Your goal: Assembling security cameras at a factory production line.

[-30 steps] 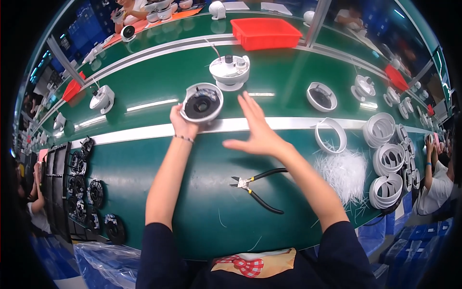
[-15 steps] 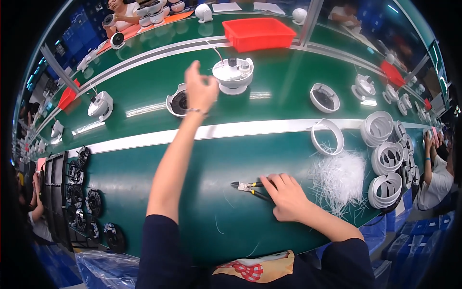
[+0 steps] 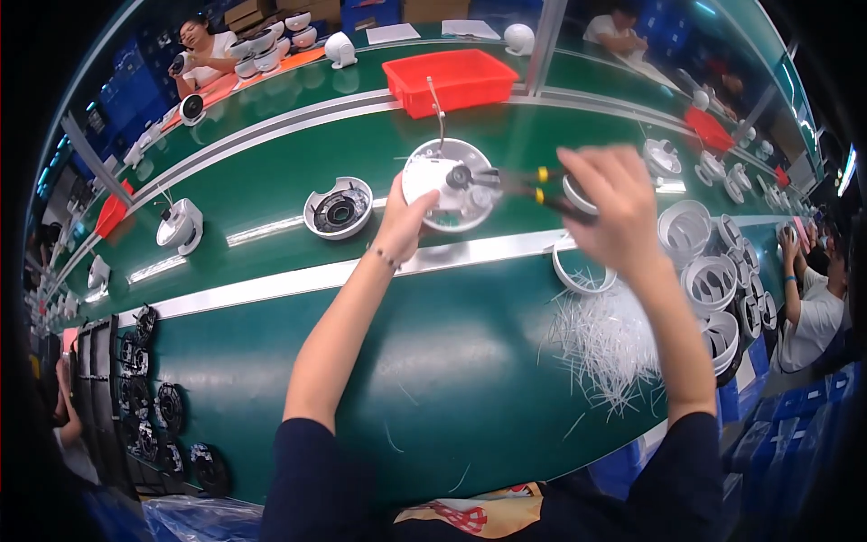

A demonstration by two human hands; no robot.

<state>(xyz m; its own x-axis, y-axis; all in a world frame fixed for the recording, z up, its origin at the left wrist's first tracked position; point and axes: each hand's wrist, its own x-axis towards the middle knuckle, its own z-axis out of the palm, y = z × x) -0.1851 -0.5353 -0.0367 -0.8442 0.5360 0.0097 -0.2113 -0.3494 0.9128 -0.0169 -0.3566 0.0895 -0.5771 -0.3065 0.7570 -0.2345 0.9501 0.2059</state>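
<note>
My left hand [image 3: 401,221] grips the near left rim of a white round camera housing [image 3: 423,183], thumb over its edge. The housing's open side faces me, showing a white inner plate, a black round part, and a thin cable rising from its far side. In my right hand [image 3: 619,203], blurred by motion, is a pair of cutting pliers [image 3: 542,173] with black and yellow handles. Their jaws point left and overlap the right part of the housing; whether they touch anything inside cannot be made out. An open white shell with a black round insert [image 3: 340,210] lies to the left.
A heap of clear plastic strips [image 3: 607,348] lies right of centre, beside a white ring [image 3: 582,271] and stacked white rings [image 3: 709,285]. Several black round parts [image 3: 169,406] line the left. A red bin [image 3: 452,81] stands beyond. Other people sit along the line.
My left hand has taken hold of the housing, now tilted toward me and nearer. My right hand has lifted the pliers off the table and brought them to the housing. The view has shifted.
</note>
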